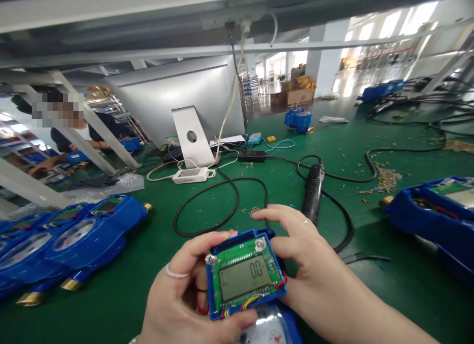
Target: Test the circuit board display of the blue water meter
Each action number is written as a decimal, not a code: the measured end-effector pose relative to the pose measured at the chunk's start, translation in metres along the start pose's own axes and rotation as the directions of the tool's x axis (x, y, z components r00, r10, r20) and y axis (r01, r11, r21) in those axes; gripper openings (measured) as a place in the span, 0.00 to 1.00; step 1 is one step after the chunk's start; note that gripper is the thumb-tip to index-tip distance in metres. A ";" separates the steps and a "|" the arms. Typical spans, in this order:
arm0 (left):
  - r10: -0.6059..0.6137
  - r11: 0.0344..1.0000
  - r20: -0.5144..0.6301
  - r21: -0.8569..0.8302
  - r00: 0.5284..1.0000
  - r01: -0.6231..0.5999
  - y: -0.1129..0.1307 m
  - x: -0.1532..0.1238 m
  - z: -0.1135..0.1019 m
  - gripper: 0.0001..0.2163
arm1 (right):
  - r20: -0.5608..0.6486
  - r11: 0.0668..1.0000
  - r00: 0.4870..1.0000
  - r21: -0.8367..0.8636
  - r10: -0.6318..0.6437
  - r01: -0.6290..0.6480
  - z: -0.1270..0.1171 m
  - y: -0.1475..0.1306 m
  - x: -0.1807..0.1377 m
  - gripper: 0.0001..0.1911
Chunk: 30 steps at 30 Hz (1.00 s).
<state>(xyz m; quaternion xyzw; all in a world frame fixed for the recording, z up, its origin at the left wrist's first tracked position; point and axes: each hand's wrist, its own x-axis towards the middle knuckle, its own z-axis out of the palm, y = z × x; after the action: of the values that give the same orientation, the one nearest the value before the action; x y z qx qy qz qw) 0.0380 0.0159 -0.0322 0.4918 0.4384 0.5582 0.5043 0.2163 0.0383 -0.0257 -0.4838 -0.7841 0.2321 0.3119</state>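
Note:
A blue water meter (274, 329) is in front of me at the bottom centre, its green circuit board (211, 284) exposed and tilted toward me. The board's LCD screen (246, 277) reads 0.0, and coloured wires run along its lower edge. My left hand (174, 294) is closed around the left side of the housing, thumb at the lower edge. On the right side, my right hand (314, 270) grips the housing, with one finger stretched out above it. Beyond that finger lies a small pile of screws (255, 212). A black electric screwdriver (313, 191) rests behind my right hand.
Several blue meters (89, 235) stand at left, and another meter (437, 220) is at right. A monitor (177, 102) stands behind a white adapter (190, 175). Black cable (237, 205) loops across the green table. More screws (387, 178) lie right. A person (81, 131) sits far left.

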 end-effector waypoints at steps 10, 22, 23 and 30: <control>0.274 0.819 0.300 0.425 0.914 -0.385 -0.006 0.013 -0.027 0.32 | 0.213 0.997 0.977 0.080 -0.018 0.001 -0.013 0.010 0.008 0.10; 0.221 0.539 0.404 0.708 0.888 -0.456 0.003 0.015 -0.024 0.34 | 0.133 0.966 0.988 0.233 0.079 -0.109 -0.029 0.036 -0.013 0.13; 0.224 0.532 0.418 0.704 0.880 -0.470 0.003 0.015 -0.024 0.34 | 0.084 0.980 0.996 0.198 0.017 -0.034 -0.028 0.037 -0.015 0.17; 0.233 0.342 0.565 0.714 0.792 -0.610 0.009 0.020 -0.024 0.35 | 0.050 0.929 0.936 -0.113 -0.348 0.352 -0.012 0.010 -0.001 0.44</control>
<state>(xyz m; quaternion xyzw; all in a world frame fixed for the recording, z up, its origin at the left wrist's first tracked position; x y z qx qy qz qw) 0.0128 0.0349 -0.0241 0.8685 0.4106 0.2642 0.0859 0.2314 0.0423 -0.0242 -0.3509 -0.8747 0.1322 0.3072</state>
